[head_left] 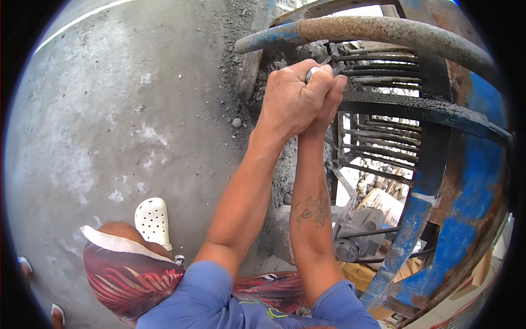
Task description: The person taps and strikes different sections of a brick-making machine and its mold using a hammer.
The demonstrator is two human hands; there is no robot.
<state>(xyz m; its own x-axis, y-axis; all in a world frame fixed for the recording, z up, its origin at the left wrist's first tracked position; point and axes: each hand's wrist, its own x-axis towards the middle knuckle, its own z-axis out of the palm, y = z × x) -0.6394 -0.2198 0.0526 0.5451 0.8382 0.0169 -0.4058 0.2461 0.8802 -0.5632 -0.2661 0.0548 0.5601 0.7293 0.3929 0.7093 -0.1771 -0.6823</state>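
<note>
My left hand [293,96] is closed, its fingers curled beside the top of a blue, rusty machine frame [474,164]. Pressed against it on the right, my right hand [331,104] is closed too. A small shiny metal piece [311,74] shows between the fingers, and a thin dark tip sticks out past them toward the metal bars [383,71]. Which hand grips the piece cannot be made out. Just above both hands runs a rusty curved pipe [383,30] with a blue end.
A motor with a pulley [346,249] and belt sits low inside the frame. Grey gravel lies along the machine's left edge on the concrete floor [109,109]. A white clog [152,222] is on my foot. Another person's feet [57,315] show at bottom left.
</note>
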